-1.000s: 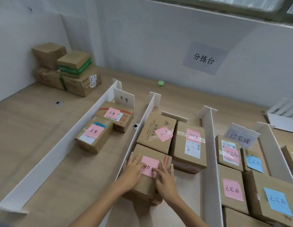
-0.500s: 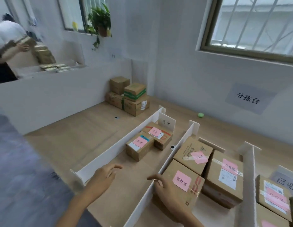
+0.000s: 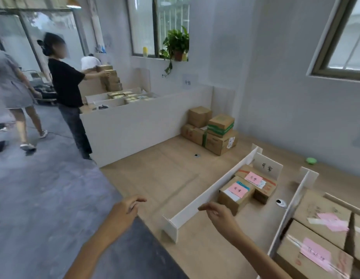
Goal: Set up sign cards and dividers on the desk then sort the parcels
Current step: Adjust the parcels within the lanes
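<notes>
Parcels [image 3: 235, 193]: two brown cardboard boxes, rectangular and taped, each topped with a pink sticky note [image 3: 238, 189], set side by side on the wood-grain counter [image 3: 165, 172]. They lie between two long, thin white dividers [image 3: 211, 194], in front of an upright white sign card [image 3: 267, 168] with handwritten characters. Left hand [image 3: 124, 208] and right hand [image 3: 219, 216]: both empty, fingers loosely curled, above the counter's near edge.

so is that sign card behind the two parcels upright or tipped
Upright: the sign card stands on edge, its writing facing the camera.
</notes>
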`<state>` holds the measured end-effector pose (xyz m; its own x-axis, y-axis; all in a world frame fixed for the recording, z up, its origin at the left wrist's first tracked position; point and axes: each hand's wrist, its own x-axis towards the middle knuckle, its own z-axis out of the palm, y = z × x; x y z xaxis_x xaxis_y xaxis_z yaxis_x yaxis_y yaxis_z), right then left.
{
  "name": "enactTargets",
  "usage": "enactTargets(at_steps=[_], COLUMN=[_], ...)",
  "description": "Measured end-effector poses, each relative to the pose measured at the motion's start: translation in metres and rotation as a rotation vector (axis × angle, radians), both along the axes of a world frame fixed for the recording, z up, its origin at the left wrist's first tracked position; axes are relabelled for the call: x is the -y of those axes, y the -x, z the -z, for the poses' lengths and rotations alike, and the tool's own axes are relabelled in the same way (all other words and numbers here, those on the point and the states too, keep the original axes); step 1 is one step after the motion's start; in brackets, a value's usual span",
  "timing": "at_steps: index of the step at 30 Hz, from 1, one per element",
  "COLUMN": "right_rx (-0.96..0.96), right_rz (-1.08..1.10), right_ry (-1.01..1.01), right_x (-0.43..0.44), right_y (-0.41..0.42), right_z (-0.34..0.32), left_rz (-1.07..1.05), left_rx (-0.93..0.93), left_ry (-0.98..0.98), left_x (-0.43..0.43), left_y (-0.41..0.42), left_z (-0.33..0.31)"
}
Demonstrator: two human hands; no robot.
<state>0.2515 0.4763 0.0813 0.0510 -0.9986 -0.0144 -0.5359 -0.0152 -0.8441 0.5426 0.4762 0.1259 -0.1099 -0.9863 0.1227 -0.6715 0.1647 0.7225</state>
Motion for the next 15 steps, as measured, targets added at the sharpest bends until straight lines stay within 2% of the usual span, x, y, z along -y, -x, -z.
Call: enactTargets(at_steps=[7,11,15], right_rx=[0.056,0.052,0.077], right_rz=[0.097,0.134,0.205], right_ry=[-0.043,-0.09,-0.03], right_x=[0.055,0.09,0.141], right_y=[-0.081,-0.094,-0.083], right_z=[0.016,0.027,0.029], left_rz=[0.048,0.117,0.215], left_rx=[0.057,0.059,0.04], left_ry=[-0.04,-0.052,-0.014], left_x=[0.065,0.11,0.17], left_y=[-0.098,-0.11,-0.103], left_z=[0.006,-0.002,-0.009])
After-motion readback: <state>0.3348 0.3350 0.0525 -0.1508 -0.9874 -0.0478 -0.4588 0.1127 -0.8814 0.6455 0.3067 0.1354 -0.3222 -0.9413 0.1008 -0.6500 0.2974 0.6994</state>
